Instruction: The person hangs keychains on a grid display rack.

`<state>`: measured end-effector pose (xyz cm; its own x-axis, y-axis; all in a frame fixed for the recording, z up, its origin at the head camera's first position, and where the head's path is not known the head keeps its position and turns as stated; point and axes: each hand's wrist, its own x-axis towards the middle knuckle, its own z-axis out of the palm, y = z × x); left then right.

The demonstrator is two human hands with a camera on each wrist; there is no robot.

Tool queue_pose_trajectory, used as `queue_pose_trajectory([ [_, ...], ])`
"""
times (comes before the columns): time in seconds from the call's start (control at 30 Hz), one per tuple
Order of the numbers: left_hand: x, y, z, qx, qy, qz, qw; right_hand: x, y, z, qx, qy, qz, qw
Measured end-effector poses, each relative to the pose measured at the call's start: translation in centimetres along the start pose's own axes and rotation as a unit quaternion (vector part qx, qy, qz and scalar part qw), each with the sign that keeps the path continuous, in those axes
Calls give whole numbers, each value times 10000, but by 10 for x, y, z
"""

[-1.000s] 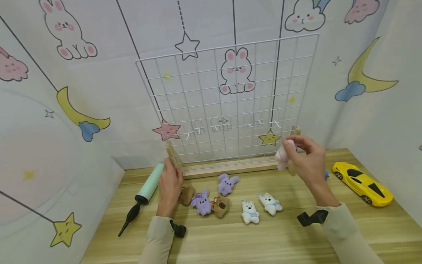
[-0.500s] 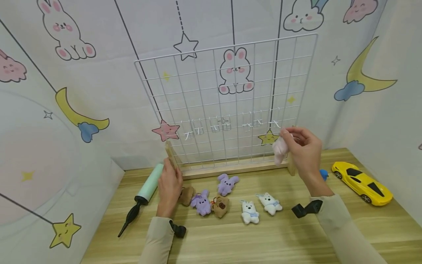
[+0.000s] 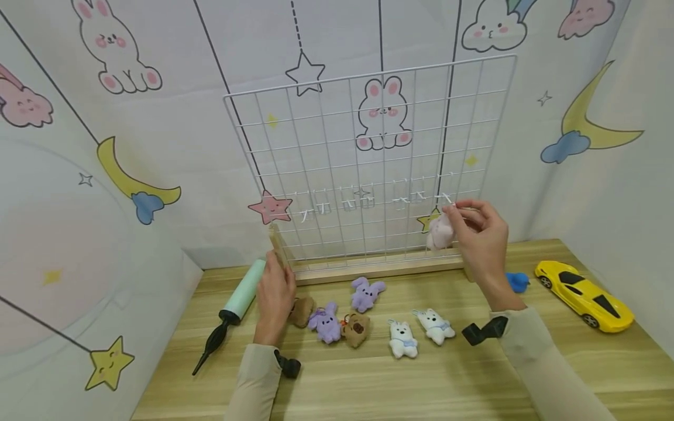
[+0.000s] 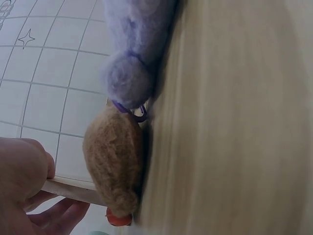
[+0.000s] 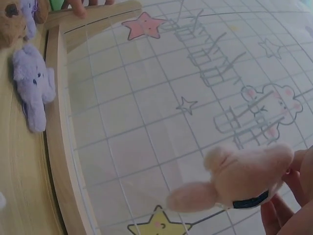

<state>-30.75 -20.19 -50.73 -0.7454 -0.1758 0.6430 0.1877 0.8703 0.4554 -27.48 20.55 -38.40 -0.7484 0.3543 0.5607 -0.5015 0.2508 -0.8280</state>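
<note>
My right hand (image 3: 481, 242) pinches a pale pink plush charm (image 3: 440, 232) at its upper end, holding it in the air before the right part of a white wire grid rack (image 3: 371, 76). Just above my fingertips is the rightmost white hook (image 3: 445, 197); whether they touch is unclear. In the right wrist view the pink plush (image 5: 244, 176) shows a dark patch. My left hand (image 3: 276, 298) grips the left wooden post (image 3: 279, 242) of the rack. Beside it lie a brown plush (image 4: 115, 156) and a purple plush (image 4: 129, 81).
Several white hooks (image 3: 402, 200) line the grid. Before its wooden base (image 3: 368, 266) lie purple plushes (image 3: 367, 294), brown plushes (image 3: 356, 330) and two white bear plushes (image 3: 403, 340). A green hand pump (image 3: 244, 292) lies left; a yellow toy car (image 3: 584, 297) and a small blue object (image 3: 518, 282) stand right.
My right hand has moved left and slightly up with the pink plush, closer to the rightmost hook. The blue object shows more fully now. My left hand keeps its grip on the post.
</note>
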Motion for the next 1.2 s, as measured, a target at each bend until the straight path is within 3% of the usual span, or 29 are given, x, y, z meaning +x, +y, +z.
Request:
queue_pose_trajectory([
  [0.3,-2,-2,2,49,-85,-43,9999,-1,9,0,-273,157,151,9994],
  [0.53,-5,-12,13,162,-19,30,9999,-7,21,-6,-614,286,71,9977],
  [0.73,-3,-3,9,87,3,80,9999,-21,30,-16,-746,302,-139,9967],
  [0.93,-1,0,5,46,17,77,10000,-45,42,-27,-1139,-580,-358,9912],
  [1.0,-1,-8,11,69,18,50,10000,-53,47,-30,-1328,-964,-392,9857],
  [1.2,-1,-33,31,43,-52,-74,9999,-75,64,-36,-1806,-2329,-271,9552],
])
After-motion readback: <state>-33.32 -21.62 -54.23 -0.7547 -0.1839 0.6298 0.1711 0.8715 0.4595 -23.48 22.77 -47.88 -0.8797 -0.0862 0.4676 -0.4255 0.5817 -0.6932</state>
